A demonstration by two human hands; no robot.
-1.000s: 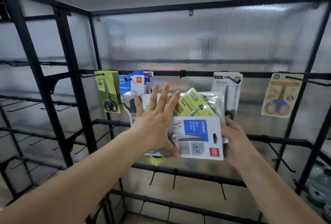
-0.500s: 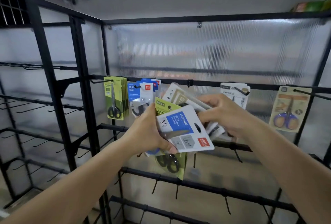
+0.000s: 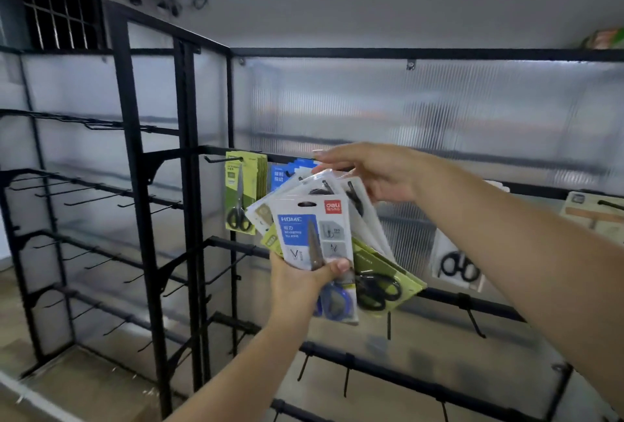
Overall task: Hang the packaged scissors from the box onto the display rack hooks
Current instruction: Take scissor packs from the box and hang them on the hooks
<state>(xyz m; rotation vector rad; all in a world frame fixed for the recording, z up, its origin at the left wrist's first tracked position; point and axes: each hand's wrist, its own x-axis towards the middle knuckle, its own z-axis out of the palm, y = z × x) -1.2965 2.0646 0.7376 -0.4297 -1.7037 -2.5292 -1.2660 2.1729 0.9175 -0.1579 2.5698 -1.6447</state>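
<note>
My left hand [image 3: 299, 281] grips the bottom of a fanned stack of packaged scissors, thumb across the front pack. That front pack [image 3: 312, 236] is white and blue, marked HOME, and stands upright. Green packs [image 3: 385, 273] stick out to the lower right. My right hand [image 3: 374, 173] holds the top of the white packs [image 3: 334, 185] at the back of the fan. Behind them the black display rack [image 3: 189, 185] carries green scissors packs [image 3: 241, 192] on a hook [image 3: 219, 160], with blue packs [image 3: 282, 173] beside them.
More packs hang to the right: a white one with black scissors [image 3: 456, 264] and a beige one [image 3: 594, 214] at the edge. Lower rails [image 3: 439, 296] carry bare hooks. The left rack section [image 3: 67, 192] holds several bare hooks. A cardboard surface [image 3: 84, 384] lies at the bottom left.
The stack has turned upright and fanned out. My right hand rose from the stack's right side to its top. The view tilted upward and shifted left.
</note>
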